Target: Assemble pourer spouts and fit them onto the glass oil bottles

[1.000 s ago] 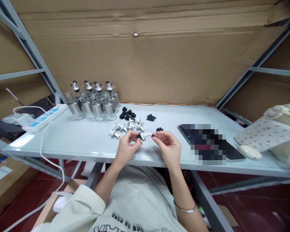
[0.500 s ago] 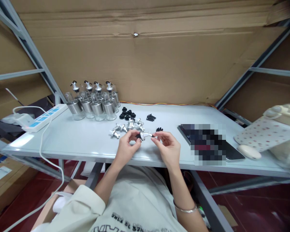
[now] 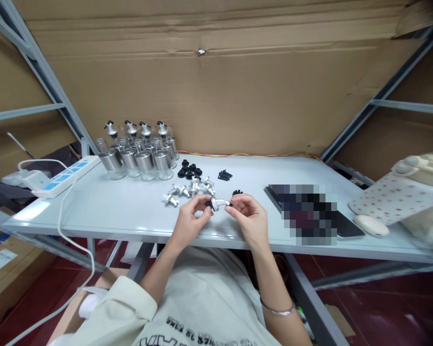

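Between both hands, just above the table's front part, is a silver-white bottle pourer [image 3: 220,203] with a black ribbed stopper. My left hand [image 3: 190,220] pinches it at the stopper end, thumb and fingers closed. At the tip of the spout, my right hand [image 3: 251,220] pinches a small black piece; its exact shape is mostly hidden by the fingers. Just beyond my left hand lie several loose silver pourer spouts [image 3: 184,190]. Behind them sits a cluster of black stoppers [image 3: 189,170]. Small black pieces [image 3: 237,192] lie past my right hand, with black levers [image 3: 224,175] farther back.
Glass bottles with steel sleeves [image 3: 144,162] stand at the back left, several topped with pourers. A power strip [image 3: 67,177] is at the left edge. To the right are a partly blurred tablet [image 3: 346,226], a white oval object [image 3: 371,225] and a dotted jug [image 3: 397,199].
My hands keep their hold on the pourer. The pourer has turned slightly, and the right hand has shifted a little to the left. The table items have not moved.
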A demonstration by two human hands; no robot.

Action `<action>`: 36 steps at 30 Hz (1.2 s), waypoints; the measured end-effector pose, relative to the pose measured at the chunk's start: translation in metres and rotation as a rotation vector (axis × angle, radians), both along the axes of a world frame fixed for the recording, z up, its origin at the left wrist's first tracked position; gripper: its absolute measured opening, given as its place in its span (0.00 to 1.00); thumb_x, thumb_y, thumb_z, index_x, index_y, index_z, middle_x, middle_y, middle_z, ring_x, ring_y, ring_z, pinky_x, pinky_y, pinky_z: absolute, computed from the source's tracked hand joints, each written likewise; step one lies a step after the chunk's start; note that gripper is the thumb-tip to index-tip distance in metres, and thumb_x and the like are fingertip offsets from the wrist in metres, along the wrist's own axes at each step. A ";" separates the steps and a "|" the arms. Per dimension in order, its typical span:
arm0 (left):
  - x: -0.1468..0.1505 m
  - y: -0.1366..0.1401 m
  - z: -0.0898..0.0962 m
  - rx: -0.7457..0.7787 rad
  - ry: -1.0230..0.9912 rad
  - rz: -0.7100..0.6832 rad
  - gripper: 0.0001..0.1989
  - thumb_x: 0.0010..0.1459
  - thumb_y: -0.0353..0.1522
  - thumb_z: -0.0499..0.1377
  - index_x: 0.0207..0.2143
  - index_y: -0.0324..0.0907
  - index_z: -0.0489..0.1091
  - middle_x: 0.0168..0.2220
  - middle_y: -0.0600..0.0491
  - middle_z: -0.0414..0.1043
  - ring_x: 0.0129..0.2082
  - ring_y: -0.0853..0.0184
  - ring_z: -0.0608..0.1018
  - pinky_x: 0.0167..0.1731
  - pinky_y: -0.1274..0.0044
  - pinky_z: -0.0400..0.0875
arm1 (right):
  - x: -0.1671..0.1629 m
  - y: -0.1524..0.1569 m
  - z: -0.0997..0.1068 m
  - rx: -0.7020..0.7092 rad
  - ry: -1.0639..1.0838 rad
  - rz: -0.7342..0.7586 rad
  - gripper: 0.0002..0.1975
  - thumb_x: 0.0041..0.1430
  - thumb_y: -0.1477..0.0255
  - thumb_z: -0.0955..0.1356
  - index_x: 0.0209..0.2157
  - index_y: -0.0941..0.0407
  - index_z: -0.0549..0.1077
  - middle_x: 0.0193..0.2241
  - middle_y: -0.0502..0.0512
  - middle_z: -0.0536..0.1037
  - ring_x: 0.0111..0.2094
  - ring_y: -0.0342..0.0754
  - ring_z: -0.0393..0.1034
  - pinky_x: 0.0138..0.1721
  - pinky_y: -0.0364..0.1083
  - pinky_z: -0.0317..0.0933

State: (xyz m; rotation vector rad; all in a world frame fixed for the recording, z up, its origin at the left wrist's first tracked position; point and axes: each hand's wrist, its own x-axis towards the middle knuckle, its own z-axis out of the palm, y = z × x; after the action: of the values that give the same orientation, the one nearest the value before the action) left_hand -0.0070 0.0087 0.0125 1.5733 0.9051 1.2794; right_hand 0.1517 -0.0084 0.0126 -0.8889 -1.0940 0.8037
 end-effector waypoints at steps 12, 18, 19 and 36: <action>-0.002 0.001 -0.003 0.034 -0.039 -0.037 0.10 0.57 0.31 0.56 0.42 0.39 0.68 0.32 0.53 0.74 0.31 0.71 0.77 0.36 0.80 0.70 | 0.004 -0.006 0.005 -0.118 0.158 0.445 0.16 0.51 0.63 0.72 0.43 0.51 0.77 0.33 0.53 0.76 0.30 0.45 0.68 0.40 0.50 0.65; -0.002 0.001 -0.001 0.066 -0.010 -0.029 0.10 0.56 0.30 0.56 0.41 0.39 0.68 0.33 0.52 0.74 0.31 0.70 0.77 0.37 0.79 0.71 | 0.004 -0.007 0.003 -0.104 0.121 0.545 0.16 0.55 0.61 0.70 0.45 0.50 0.76 0.31 0.52 0.73 0.31 0.44 0.67 0.36 0.47 0.63; -0.002 0.001 0.000 0.071 -0.006 -0.026 0.10 0.56 0.30 0.56 0.41 0.39 0.68 0.33 0.51 0.74 0.31 0.70 0.77 0.37 0.79 0.71 | 0.004 -0.008 0.003 -0.096 0.112 0.545 0.16 0.55 0.61 0.70 0.45 0.50 0.75 0.32 0.52 0.73 0.31 0.44 0.66 0.35 0.47 0.63; -0.002 0.001 0.000 0.101 0.022 0.017 0.10 0.56 0.31 0.56 0.41 0.39 0.70 0.30 0.53 0.74 0.30 0.69 0.77 0.36 0.77 0.71 | 0.002 -0.005 -0.005 -0.027 -0.036 0.461 0.14 0.59 0.61 0.67 0.42 0.53 0.68 0.25 0.49 0.70 0.29 0.46 0.67 0.37 0.48 0.61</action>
State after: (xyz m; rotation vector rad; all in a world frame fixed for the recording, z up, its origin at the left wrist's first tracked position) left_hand -0.0092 0.0098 0.0128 1.6636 0.8813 1.3407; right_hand 0.1542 -0.0131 0.0077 -0.6807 -1.3452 1.1864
